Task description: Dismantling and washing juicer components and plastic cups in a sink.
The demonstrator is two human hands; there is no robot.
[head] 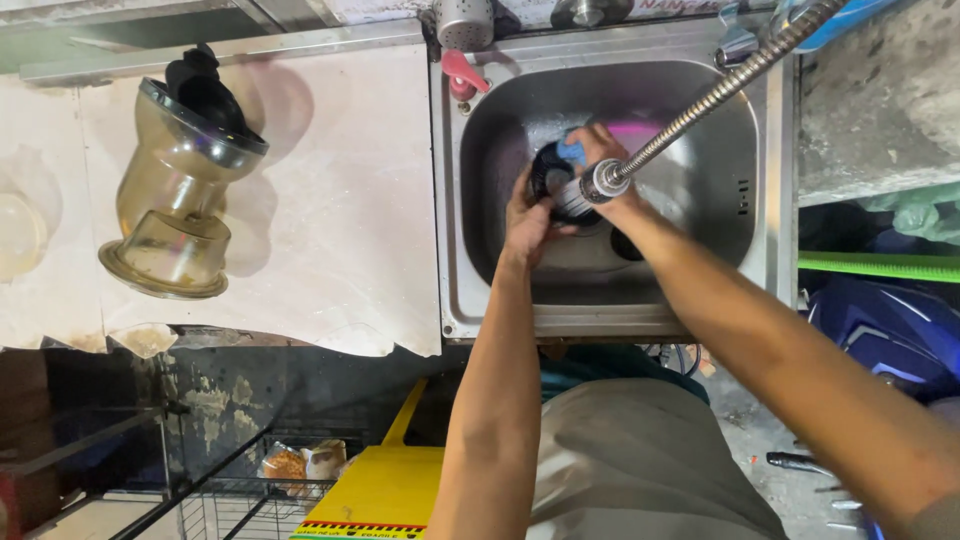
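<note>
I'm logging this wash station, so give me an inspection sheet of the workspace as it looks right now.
Surface: pale counter beside a steel sink.
Job's things: dark round part and blue sponge, held over the basin.
Clutter: translucent juicer bowl lying tilted on the counter.
Grippers: left hand grips the part; right hand holds the sponge on it.
Cables: flexible metal faucet hose.
Surroundings: wire basket, yellow object below.
</note>
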